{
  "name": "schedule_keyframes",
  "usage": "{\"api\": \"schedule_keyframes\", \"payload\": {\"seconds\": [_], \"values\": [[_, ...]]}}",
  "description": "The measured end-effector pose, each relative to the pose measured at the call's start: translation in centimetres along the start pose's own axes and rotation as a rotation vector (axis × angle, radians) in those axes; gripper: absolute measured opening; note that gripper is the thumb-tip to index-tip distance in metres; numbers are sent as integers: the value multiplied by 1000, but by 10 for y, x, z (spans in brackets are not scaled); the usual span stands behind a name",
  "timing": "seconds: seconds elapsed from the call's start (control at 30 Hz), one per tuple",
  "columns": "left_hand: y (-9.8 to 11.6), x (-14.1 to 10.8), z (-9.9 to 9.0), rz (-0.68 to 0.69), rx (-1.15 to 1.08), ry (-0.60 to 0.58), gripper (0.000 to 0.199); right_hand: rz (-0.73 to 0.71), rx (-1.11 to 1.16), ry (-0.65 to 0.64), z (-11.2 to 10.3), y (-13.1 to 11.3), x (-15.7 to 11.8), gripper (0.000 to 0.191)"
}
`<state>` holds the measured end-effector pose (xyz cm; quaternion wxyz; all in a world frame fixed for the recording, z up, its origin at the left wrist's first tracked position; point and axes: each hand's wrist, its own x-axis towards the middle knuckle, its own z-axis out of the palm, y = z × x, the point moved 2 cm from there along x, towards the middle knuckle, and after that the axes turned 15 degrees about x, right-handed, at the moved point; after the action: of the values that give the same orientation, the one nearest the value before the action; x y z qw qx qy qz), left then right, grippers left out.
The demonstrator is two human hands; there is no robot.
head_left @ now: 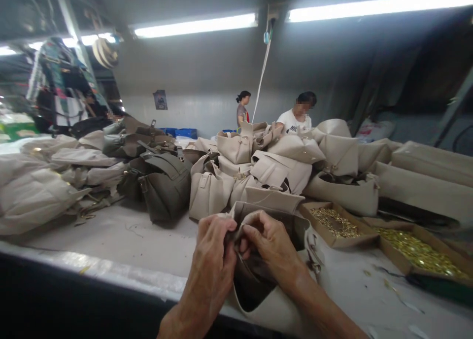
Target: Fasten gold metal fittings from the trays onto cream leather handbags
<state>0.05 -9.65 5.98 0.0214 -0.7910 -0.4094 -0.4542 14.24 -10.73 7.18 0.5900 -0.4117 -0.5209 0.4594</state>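
Note:
A cream handbag (275, 304) with a dark lining lies open at the table's front edge, its mouth facing me. My left hand (214, 245) pinches the bag's upper left rim, fingers closed on it. Beside it, my right hand (268, 243) is closed at the same spot, thumb and forefinger together on the edge. Whether a small part sits between the fingertips is hidden. A metal buckle (314, 260) hangs on the bag's right side.
Cream handbags (210, 188) are heaped behind, with dark grey-green bags (168, 186) to their left. Cardboard trays of small gold fittings (334, 223) and larger gold pieces (417, 250) stand at right. Wrapped bags (37, 193) lie far left. A person in a white shirt (293, 122) is behind the heap.

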Motion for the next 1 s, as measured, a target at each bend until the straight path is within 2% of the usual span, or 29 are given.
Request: {"api": "schedule_keyframes", "payload": {"seconds": [0.07,0.17,0.33,0.5,0.6,0.73,0.9,1.0], "values": [[-4,0,-7,-1,126,33,21,44,-17,-15,-3,8,0,14],[-12,-1,-11,-108,225,15,13,126,-66,-67,-4,25,6,6],[-13,-2,-5,-172,145,-106,28,96,105,-61,1,36,18,6],[-14,-5,3,-304,-9,-141,23,1,384,-51,2,27,13,18],[-15,-5,8,-343,-27,-116,21,-39,496,-15,1,23,7,22],[-18,-3,15,-404,30,-53,18,-51,564,-39,1,25,8,24],[-26,0,24,-494,-6,75,27,-87,505,-75,-4,32,15,21],[-29,4,28,-539,-33,81,33,-135,399,-88,-7,34,14,15]]}}
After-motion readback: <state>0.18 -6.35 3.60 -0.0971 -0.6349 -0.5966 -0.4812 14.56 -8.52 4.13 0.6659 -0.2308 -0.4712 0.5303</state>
